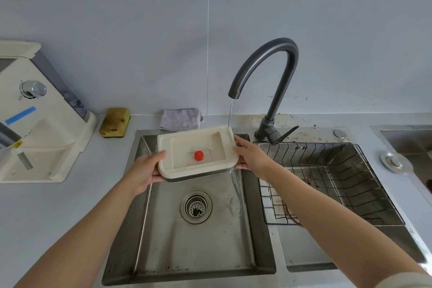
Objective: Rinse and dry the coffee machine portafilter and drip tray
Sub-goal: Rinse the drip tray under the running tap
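- rinse step on the drip tray (187, 134) is what's going on here. the cream tray is held in the air right over the sink (163, 229), above its back edge, not touching the steel
- left hand (145, 168) grasps the tray's left edge, thumb on top of the rim and fingers tucked under. right hand (251, 159) does the same on the right edge, fingers wrapped round it. so both are clamped on the tray, nothing loose
- faucet (282, 91) at the back right corner of the sink is running. the thin water stream (231, 112) lands on the tray's far right corner, and a sheet of water spills off the near right corner down into the sink
- little red float (199, 155) sits in the tray's inner recess
- my read: only that one corner is getting wet, so the next move probably calls for sliding or tipping the tray so the stream reaches the recess, then dumping it toward the drain strainer (196, 207) at the middle of the sink
- drying looks not started. a grey cloth (180, 119) lies folded on the counter just behind the sink, a yellow sponge (115, 121) behind its left corner
- coffee machine (35, 124) stands on the counter left of the sink. i can't pick out the portafilter for sure, so no idea where that part stands
- wire rack (339, 177) sits in the basin right of the sink. seems a decent spot to park the tray after
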The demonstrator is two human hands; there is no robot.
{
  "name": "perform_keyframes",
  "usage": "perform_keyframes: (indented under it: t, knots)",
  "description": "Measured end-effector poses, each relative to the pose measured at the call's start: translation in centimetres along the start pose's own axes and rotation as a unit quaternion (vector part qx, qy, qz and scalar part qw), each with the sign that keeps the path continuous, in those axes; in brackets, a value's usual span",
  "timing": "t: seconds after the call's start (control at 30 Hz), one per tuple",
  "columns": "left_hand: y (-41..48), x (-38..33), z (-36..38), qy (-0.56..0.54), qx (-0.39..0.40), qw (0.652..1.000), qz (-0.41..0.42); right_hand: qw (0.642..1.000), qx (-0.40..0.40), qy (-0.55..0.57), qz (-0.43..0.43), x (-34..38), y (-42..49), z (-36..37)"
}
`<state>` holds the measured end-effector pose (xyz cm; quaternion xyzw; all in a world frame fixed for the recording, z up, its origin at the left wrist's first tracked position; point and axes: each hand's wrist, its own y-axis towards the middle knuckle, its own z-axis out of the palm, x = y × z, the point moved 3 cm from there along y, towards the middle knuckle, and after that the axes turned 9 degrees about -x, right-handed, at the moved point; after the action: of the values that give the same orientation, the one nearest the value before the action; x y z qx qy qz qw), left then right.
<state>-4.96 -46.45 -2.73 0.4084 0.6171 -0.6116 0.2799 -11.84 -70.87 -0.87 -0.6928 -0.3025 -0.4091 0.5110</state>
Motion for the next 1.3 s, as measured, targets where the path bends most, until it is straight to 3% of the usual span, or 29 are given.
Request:
perform_keyframes:
  t: [0.37,0.8,1.3]
  knots:
    - [0.0,0.0,4.3,0.015,0.026,1.000,-0.003,0.998,-0.046,0.026,0.034,-1.7,-1.6,-3.8]
    - [0.8,-1.4,7.2,0.024,0.043,0.999,-0.005,0.981,-0.186,0.048,0.017,-0.2,-0.1,-10.9]
    - [1.6,-1.9,8.2,0.033,0.029,0.999,-0.005,0.974,-0.180,0.130,0.047,0.9,3.6,-10.1]
